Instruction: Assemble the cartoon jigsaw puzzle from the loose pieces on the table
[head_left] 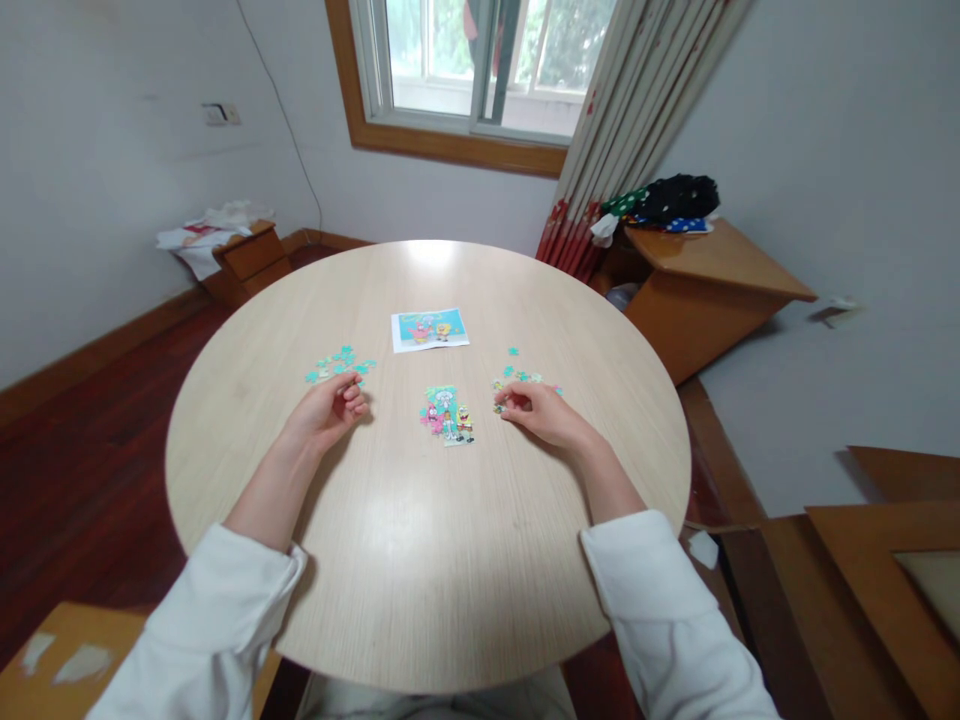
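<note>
A partly joined jigsaw puzzle with cartoon figures lies on the table between my hands. My left hand is closed, thumb and fingertips together, at the near edge of a loose cluster of teal puzzle pieces. Whatever is in its pinch is too small to make out. On the other side, my right hand is curled with thumb and forefinger together beside a second group of pieces, partly covering it. Its fingertips may hold a piece, but I cannot tell. Behind the joined part lies a printed reference picture.
The round wooden table fills the middle of the view. A wooden cabinet with a heap of clothes stands at the right. Far left is a small wooden stand with cloth on it. A window and curtain are behind.
</note>
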